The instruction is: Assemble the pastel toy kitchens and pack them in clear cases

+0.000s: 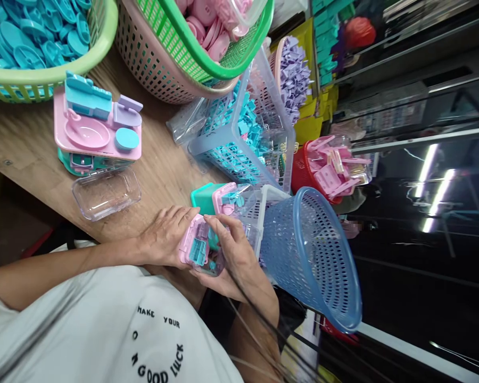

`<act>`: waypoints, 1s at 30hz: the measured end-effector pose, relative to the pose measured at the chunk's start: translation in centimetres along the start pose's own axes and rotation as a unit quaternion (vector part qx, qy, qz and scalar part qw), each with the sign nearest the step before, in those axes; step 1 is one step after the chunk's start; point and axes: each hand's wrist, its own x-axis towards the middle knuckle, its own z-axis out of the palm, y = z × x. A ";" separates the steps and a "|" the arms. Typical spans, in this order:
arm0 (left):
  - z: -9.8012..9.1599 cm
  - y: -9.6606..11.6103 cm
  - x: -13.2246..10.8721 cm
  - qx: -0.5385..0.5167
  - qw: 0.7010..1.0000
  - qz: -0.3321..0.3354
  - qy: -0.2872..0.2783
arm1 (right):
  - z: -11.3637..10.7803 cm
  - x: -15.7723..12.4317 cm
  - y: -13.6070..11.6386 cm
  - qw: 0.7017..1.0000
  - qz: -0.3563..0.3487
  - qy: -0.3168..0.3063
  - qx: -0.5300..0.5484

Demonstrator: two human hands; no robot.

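Observation:
My left hand (166, 236) wraps around the pink base of a small toy kitchen set (197, 251) with blue and purple parts. Gripping its clear plastic cover from the other side is my right hand (239, 260), fingers bent over the top. Part of the toy is hidden by both hands. Just beyond them lies a second toy kitchen (209, 198) with a teal body and a pink top. To the left on the table stands a third toy kitchen (99, 127), uncovered, its pink sink and blue pieces facing up. A loose clear cover (106, 192) lies beside it.
Along the back of the wooden table (159, 154) stand a light green basket (104, 48) of blue parts and a bright green basket (239, 66) of pink parts. A clear crate (231, 143) holds blue parts. At right are a blue basket (327, 260) and a red bucket (300, 170).

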 end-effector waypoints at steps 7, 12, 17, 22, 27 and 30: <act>0.1 0.1 0.0 -0.007 1.000 -0.002 0.007 | -0.5 0.3 -0.7 1.000 0.016 -0.022 -0.010; 0.1 0.1 -0.1 -0.011 1.000 -0.001 0.021 | -0.6 0.5 -1.0 0.999 0.021 -0.032 -0.009; 0.1 0.0 -0.1 -0.012 1.000 -0.001 0.018 | -0.7 0.5 -1.4 0.998 0.039 -0.031 -0.028; 0.3 0.0 -0.1 -0.014 0.999 0.013 0.038 | -1.4 1.3 -1.8 0.996 0.035 -0.073 -0.046; -0.2 0.0 -0.2 -0.019 0.999 0.018 0.031 | -2.0 2.2 -2.2 0.992 0.032 -0.093 -0.077; -0.5 0.1 -0.2 -0.027 0.999 0.011 0.016 | -1.5 1.8 -1.7 0.996 0.015 -0.073 -0.051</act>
